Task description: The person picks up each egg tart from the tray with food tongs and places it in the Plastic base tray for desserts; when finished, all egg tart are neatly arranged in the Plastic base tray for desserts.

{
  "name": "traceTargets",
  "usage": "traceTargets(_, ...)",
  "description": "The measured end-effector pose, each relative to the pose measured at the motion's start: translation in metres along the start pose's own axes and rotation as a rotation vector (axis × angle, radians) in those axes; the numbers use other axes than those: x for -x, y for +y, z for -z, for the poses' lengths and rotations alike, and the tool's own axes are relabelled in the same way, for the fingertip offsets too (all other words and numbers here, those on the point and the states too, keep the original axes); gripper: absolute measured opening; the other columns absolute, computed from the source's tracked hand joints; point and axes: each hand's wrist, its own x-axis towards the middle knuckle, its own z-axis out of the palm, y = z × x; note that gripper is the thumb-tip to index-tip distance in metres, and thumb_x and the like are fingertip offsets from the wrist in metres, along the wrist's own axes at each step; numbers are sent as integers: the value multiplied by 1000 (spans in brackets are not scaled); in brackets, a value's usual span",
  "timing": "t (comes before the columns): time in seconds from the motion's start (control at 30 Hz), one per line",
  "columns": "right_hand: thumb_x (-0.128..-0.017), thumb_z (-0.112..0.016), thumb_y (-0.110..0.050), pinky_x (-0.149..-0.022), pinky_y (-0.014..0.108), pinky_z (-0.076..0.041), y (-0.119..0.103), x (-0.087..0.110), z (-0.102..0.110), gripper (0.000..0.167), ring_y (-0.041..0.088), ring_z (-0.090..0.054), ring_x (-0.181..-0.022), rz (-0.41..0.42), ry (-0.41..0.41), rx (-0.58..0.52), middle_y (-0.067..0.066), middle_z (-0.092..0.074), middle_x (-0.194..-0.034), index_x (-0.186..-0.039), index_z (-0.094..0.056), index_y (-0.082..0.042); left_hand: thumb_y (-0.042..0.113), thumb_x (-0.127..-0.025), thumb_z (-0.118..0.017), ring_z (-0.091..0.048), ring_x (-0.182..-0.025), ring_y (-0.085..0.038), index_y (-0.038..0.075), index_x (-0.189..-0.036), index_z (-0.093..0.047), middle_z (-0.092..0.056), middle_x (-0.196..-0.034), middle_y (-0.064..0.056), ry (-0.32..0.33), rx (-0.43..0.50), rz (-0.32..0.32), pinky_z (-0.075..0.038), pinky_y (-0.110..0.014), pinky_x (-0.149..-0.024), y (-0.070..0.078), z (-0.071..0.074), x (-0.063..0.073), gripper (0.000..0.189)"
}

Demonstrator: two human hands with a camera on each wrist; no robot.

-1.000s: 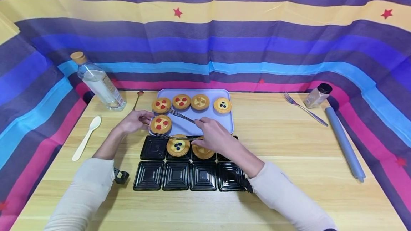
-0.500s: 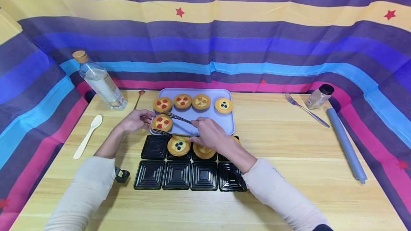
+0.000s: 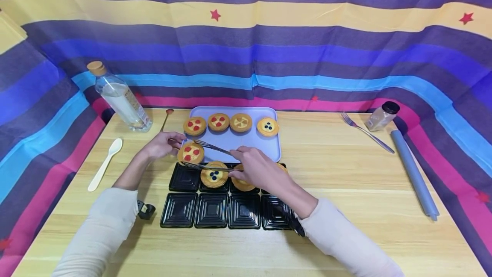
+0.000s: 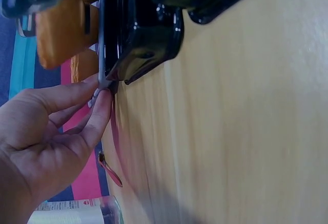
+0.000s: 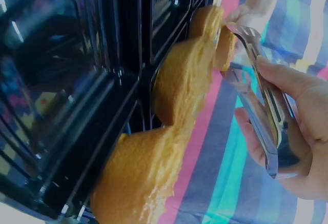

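My right hand (image 3: 256, 166) grips metal tongs (image 3: 216, 148), whose tips pinch a tart with red fruit (image 3: 190, 153). In the left wrist view that tart (image 4: 60, 32) appears lifted, above the near left corner of the lilac tray (image 3: 265, 146). My left hand (image 3: 161, 145) pinches the tray's left rim between thumb and fingers. Just in front of the tray lies a black plastic compartment tray (image 3: 183, 178). In its back row sit a blueberry tart (image 3: 214, 176), a plain-looking tart (image 3: 242, 181) and another tart (image 3: 283, 167), partly hidden by my right forearm.
Several tarts, including a blueberry one (image 3: 267, 126), stand along the lilac tray's back. To the left are a clear bottle (image 3: 124, 104), a cream spoon (image 3: 105, 165) and a thin red-tipped spoon (image 3: 166, 119). A fork (image 3: 366, 131), a black-capped jar (image 3: 382, 116) and a grey roll (image 3: 414, 174) lie right.
The tongs have closed in on the front-left red-fruit tart and raised it off the tray, shifting it slightly toward the black compartments. My left hand stays at the tray's rim.
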Motion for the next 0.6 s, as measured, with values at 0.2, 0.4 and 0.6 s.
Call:
traceTargets(0.2, -83, -72, -32, -68, 17, -54, -10, 11, -4, 54, 8, -64, -71, 40, -19, -61, 8, -67, -109, -126, -60, -2, -11, -78, -61, -58, -104, -33, -9, -131, -46, -51, -116, -27, 3, -5, -8, -54, -22, -74, -1, 2, 1, 55)
traceTargets(0.4, -82, -72, -35, -62, 14, -49, -17, 13, -9, 57, 2, -48, -59, 45, -61, -61, 4, -66, -94, -128, -58, -2, -8, -78, -64, -58, -106, -36, -10, -132, -45, -51, -118, -29, -9, 4, -23, -54, -22, -75, -1, 3, 1, 57)
traceTargets(0.6, -81, -73, -37, -62, 14, -49, -18, 13, -10, 62, 3, -46, -58, 32, -73, -58, 5, -66, -93, -129, -57, 0, -8, -79, -64, -57, -106, -37, -10, -133, -44, -51, -119, -29, -12, 8, -23, -54, -21, -74, -1, 1, 0, 57)
